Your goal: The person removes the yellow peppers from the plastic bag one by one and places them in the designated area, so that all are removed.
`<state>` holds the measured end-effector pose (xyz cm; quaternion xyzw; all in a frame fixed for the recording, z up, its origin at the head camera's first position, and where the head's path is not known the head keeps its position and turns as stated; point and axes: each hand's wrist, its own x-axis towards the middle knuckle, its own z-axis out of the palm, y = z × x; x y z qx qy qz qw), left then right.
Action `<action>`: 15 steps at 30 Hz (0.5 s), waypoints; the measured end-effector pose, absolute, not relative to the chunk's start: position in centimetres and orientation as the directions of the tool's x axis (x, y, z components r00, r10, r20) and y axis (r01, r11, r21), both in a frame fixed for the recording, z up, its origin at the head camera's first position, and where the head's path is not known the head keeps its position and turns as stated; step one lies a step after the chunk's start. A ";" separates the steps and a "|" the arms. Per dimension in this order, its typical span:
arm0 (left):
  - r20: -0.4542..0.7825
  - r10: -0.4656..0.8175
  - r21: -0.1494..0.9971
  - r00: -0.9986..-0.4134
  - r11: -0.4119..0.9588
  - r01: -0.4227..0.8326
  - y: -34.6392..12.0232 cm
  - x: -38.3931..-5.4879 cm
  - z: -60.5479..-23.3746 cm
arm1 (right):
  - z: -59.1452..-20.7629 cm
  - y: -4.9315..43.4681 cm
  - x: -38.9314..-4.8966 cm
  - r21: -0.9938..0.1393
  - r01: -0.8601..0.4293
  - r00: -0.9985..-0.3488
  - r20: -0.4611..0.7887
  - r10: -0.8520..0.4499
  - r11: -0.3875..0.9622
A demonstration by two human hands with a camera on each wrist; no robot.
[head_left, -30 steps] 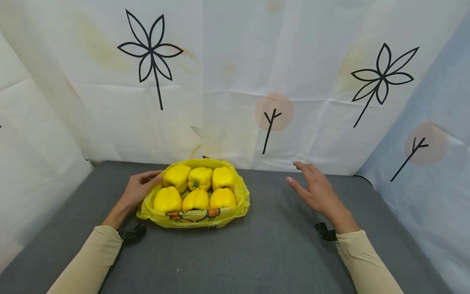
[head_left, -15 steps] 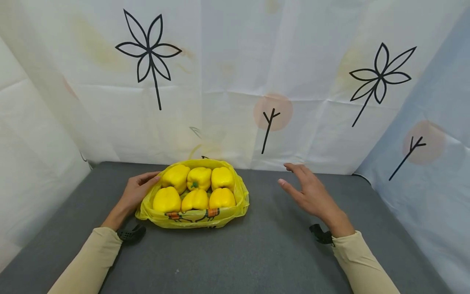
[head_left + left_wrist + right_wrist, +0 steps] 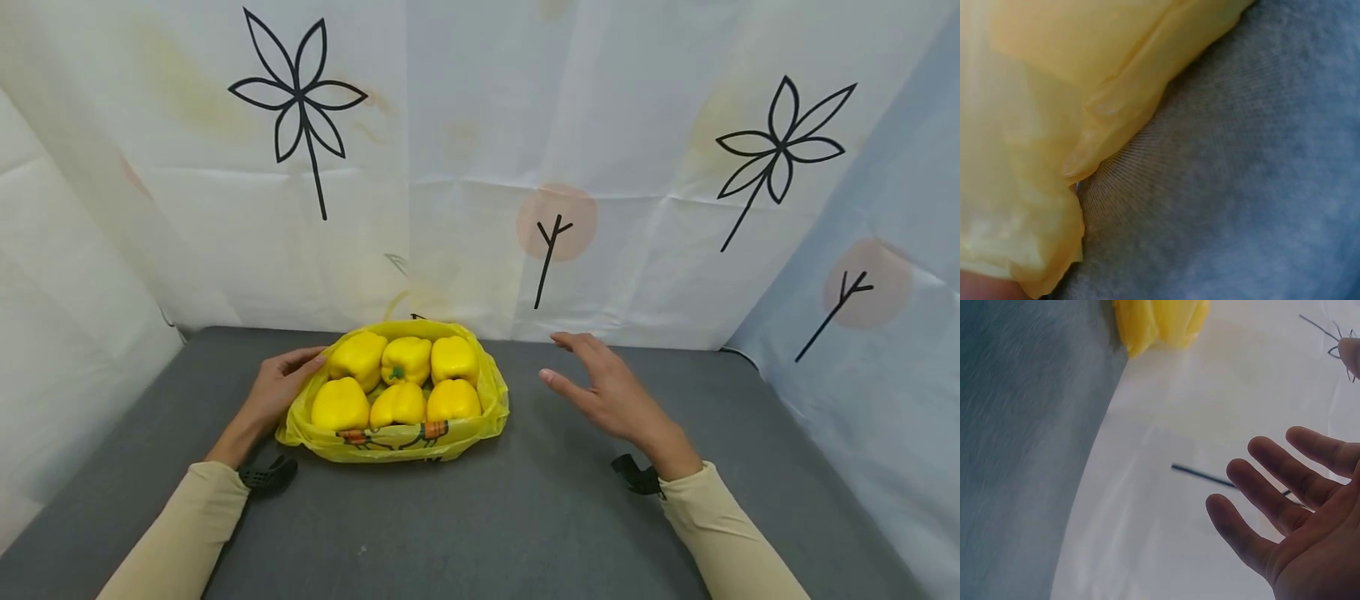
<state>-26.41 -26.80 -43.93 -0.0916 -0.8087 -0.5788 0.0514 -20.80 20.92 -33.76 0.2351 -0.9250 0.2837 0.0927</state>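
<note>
A yellow plastic bag (image 3: 495,400), its rim folded down, stands on the grey table holding several yellow bell peppers (image 3: 360,358) in two rows. At the bag's left side my left hand (image 3: 277,383) holds the rim, thumb toward the peppers, other fingertips partly hidden. Yellow film (image 3: 1085,94) fills much of the left wrist view, with a sliver of skin at the lower left corner. My right hand (image 3: 607,387) hovers to the right of the bag, apart from it, fingers extended and holding nothing. Its spread fingers (image 3: 1266,494) show in the right wrist view.
The grey table (image 3: 450,533) reaches back to a white sheet (image 3: 465,208) printed with black plant drawings, which stands just behind the bag. Similar sheets hang at the left and right sides. Black wrist cameras sit beneath both wrists.
My right hand has moved left toward the bag, fingers still extended. The left hand and the bag with its peppers stay in place.
</note>
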 end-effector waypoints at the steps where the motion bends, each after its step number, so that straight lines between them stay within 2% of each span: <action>1: 0.189 0.092 0.925 -0.978 0.316 0.209 -26.8 -26.4 -44.0 | -33.7 20.6 -20.8 -0.491 -0.493 -0.869 0.305 -0.389 0.718; 8: 0.175 0.099 0.928 -0.979 0.315 0.198 -26.9 -26.2 -44.5 | -32.9 18.0 -21.0 -0.545 -0.537 -0.843 0.310 -0.440 0.644; 15: 0.195 0.091 0.922 -0.977 0.322 0.214 -27.0 -26.5 -44.1 | -31.8 15.5 -21.8 -0.598 -0.602 -0.792 0.366 -0.489 0.528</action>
